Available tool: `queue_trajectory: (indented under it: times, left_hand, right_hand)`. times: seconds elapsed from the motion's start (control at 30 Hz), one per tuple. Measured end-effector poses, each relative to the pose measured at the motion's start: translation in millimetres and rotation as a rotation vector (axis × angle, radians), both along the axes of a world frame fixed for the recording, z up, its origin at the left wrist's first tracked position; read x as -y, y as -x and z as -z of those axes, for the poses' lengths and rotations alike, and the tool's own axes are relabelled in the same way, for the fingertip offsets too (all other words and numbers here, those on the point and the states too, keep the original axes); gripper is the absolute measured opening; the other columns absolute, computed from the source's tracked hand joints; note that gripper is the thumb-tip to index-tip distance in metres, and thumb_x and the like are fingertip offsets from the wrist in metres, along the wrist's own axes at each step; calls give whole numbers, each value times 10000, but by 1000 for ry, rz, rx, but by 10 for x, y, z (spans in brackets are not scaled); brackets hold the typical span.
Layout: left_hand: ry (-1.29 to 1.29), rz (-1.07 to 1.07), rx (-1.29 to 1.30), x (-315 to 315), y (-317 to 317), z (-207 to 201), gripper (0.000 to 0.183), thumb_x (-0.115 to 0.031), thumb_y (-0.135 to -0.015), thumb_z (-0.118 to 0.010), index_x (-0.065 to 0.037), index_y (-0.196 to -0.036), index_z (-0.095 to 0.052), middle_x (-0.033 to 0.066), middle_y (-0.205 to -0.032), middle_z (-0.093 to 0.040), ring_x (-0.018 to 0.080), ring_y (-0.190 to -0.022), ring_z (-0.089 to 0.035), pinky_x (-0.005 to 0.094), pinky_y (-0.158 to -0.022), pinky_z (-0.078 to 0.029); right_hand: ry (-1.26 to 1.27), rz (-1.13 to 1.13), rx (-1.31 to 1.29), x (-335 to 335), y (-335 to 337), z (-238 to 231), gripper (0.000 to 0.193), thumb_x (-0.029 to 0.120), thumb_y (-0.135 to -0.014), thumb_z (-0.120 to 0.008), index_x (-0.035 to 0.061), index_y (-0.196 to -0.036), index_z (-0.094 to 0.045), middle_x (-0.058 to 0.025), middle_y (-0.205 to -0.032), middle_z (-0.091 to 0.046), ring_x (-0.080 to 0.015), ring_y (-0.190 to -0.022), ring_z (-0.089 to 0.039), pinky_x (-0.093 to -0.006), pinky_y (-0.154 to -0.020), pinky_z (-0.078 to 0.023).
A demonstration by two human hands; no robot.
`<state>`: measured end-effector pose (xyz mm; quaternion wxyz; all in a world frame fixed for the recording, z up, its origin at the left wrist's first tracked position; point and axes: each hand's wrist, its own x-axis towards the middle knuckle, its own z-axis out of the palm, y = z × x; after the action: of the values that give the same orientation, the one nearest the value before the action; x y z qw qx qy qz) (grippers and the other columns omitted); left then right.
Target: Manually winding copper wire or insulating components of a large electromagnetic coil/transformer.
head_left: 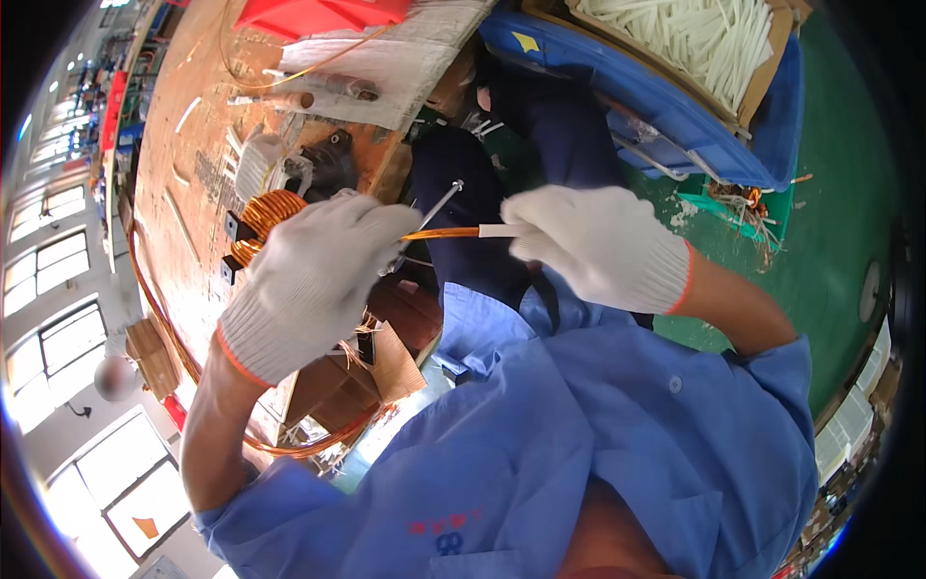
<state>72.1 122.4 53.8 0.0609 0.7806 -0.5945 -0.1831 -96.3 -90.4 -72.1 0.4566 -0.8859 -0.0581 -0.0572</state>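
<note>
Both of my hands wear white knitted gloves with orange cuffs. My left hand is closed around a bundle of enamelled copper wires, beside a wound copper coil with black blocks at its edge. The wires run out to the right into a white sleeve. My right hand pinches the far end of that sleeve; its fingertips are partly hidden. A thin metal rod with a small head slants up beside my left fingers; whether the hand holds it, I cannot tell.
On the wooden bench lie a wooden-handled tool, sleeve scraps and a red bin. To the right, a blue crate carries a box of white sleeves. A cardboard box stands below my left hand.
</note>
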Motion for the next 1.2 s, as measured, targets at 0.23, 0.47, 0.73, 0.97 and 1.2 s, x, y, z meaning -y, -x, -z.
queue_trajectory:
  times: [0.23,0.47,0.73,0.97,1.2]
  left_hand:
    - [-17,154,270,-28,-104,-158,306,-6,-903,-727,-48,-1206,-736,150,-1068,-718,393,-1056,-704,477,-918,-582]
    - [-11,-724,128,-330,-527,-255,517,-425,-1046,-670,15,-1310,-737,202,-914,-761,357,-836,-729,459,-858,-564]
    - [95,-740,66,-540,-688,54,457,-345,-1028,-599,22,-1224,-787,247,-1061,-802,355,-998,-784,435,-940,-584]
    - [62,-775,53,-499,-707,41,518,-386,-1041,-590,39,-1262,-786,261,-1126,-815,390,-1083,-804,461,-1000,-591]
    - [68,-757,35,-543,-430,-153,619,-531,-944,-835,-5,-1261,-756,225,-1062,-813,363,-1028,-810,452,-914,-624]
  right_hand:
    - [-98,-48,26,-339,-295,-86,188,228,-1129,-634,45,-1117,-672,-160,-838,-738,-361,-803,-775,-484,-645,-575]
    - [-781,-238,-536,-266,69,-187,277,234,-1203,-567,2,-1171,-715,-3,-794,-609,-57,-695,-571,-279,-633,-467]
    - [-199,-29,537,-1077,-453,53,166,64,-994,-724,-26,-1131,-700,-142,-928,-633,-288,-700,-650,-389,-679,-544]
    - [-406,76,98,-1142,-962,-55,346,301,-1113,-604,29,-967,-761,-247,-881,-751,-462,-832,-758,-561,-774,-610]
    - [101,23,518,-623,-1400,-280,232,290,-998,-709,106,-882,-791,-163,-888,-771,-371,-852,-778,-501,-767,-610]
